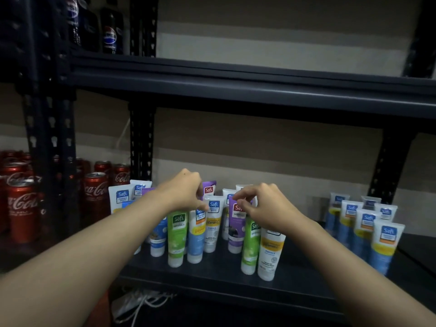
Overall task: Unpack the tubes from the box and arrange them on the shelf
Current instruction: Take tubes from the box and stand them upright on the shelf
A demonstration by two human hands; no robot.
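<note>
The tubes (178, 234) stand crowded upright on the shelf (306, 270), near its front edge. The right hand (262, 206) pinches the top of the purple tube (236, 228). The left hand (184, 192) curls at the white tube (212, 230) beside it, and whether it grips is unclear. A nudge could likely topple neighbours like dominoes, some over the front edge.

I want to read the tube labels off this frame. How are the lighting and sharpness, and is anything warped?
Head view throughout: light is dim, corners dark; Safi logos on the middle tubes read, small print smears; right-side tubes and cola cans look softer; the upper shelf edge bows; the left hand and right hand, pinching the purple tube, hide some tops.
</note>
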